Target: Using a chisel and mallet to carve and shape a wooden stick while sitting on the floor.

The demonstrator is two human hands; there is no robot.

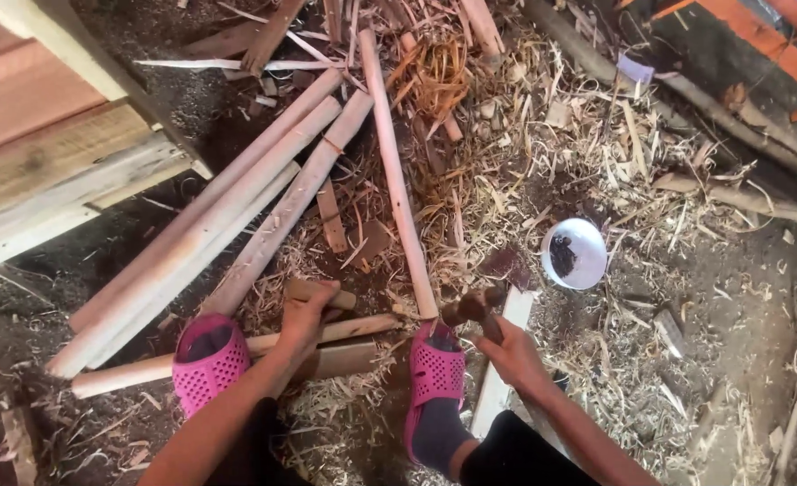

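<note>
Left hand (306, 317) fingers wrapped on a short wood stick (319, 293) w/ long stick (236, 349) under it, right hand (506, 351) fingers shut on a small hammer (475, 309), pink shoes (209, 360) on floor.

- I saw soft, even daylight over the shaving-strewn ground (650, 360), brightest at upper right.
- Shadows stayed faint and short beside the pale wooden poles (236, 207).
- My right hand (511, 355) looked slightly motion-blurred.
- Frame edges curved and softened; overall detail looked compressed and a little smeared.
</note>
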